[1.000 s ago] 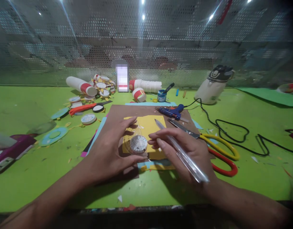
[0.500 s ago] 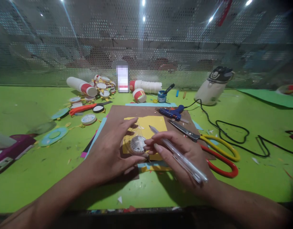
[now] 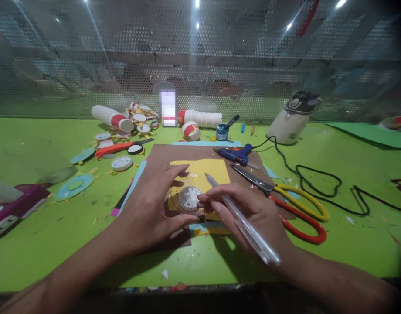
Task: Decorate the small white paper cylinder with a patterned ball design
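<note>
A round white disc (image 3: pixel 189 197) with printed marks lies over yellow paper (image 3: pixel 216 170) on a brown board (image 3: pixel 161 152). A clear protractor (image 3: pixel 184 181) shows faintly around the disc. My left hand (image 3: pixel 148 205) curves around their left side, thumb and forefinger spread wide; whether it grips the protractor's edge is hard to make out. In my right hand (image 3: pixel 249 209) is a clear pen (image 3: pixel 253 233), its tip pointing up and left over the yellow paper. The fingertips of that hand touch the disc's right edge.
Large scissors (image 3: pixel 301 218) with red and yellow handles and a blue glue gun (image 3: pixel 236 153) lie right of the yellow paper. Farther back stand a phone (image 3: pixel 168 108), paper cups (image 3: pixel 200 118), a paint jar (image 3: pixel 222 132) and a kettle-like jug (image 3: pixel 293 117). Blue rings (image 3: pixel 74 186) lie left.
The back end of the pen has dropped slightly toward me and left, with my right hand shifting a little. My left hand has hardly moved.
</note>
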`<state>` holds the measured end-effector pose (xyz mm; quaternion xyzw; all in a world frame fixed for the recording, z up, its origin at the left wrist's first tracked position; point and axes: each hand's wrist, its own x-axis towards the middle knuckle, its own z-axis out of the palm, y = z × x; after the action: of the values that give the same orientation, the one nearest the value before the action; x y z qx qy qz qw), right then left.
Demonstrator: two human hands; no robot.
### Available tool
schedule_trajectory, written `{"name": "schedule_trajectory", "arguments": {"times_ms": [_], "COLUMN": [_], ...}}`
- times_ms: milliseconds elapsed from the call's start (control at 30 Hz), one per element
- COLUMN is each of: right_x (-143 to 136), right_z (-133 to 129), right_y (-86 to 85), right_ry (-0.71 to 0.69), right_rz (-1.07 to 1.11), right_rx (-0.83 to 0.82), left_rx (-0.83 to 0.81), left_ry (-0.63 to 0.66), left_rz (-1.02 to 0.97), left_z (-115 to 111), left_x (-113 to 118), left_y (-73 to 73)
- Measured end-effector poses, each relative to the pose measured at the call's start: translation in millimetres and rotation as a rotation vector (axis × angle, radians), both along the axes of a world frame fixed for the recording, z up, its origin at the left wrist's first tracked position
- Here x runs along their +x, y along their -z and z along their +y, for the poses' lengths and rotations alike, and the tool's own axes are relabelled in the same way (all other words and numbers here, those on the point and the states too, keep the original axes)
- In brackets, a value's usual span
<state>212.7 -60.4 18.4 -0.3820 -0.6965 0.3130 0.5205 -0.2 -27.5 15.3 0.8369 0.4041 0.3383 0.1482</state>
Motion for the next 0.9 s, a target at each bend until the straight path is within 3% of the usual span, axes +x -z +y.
{"name": "schedule_trajectory", "arguments": {"times_ms": [333, 467, 633, 900], "right_x": [3.3, 1.6, 2.1, 2.0], "right_z": [0.9, -0.9, -0.6, 0.5], "right_y": [0.5, -3.0, -4.7, -8.0], "right_ry": [-0.026, 0.029, 0.128, -0.039], "right_rz": [-0.077, -0.033, -0.068, 0.048], "right_rx": [0.145, 0.147, 0.049, -0.169], "left_rx": [-0.044, -0.069, -0.090, -0.004], "left_ry": [0.001, 0.028, 0.061, 0.074], "left_rz": [-0.049, -0.085, -0.070, 0.005], "left_z": [3.0, 3.2, 0.8, -5.0], "left_x": [-0.4, -0.5, -2.1, 3.7], "left_y": [-0.5, -0.4, -1.3, -6.2]}}
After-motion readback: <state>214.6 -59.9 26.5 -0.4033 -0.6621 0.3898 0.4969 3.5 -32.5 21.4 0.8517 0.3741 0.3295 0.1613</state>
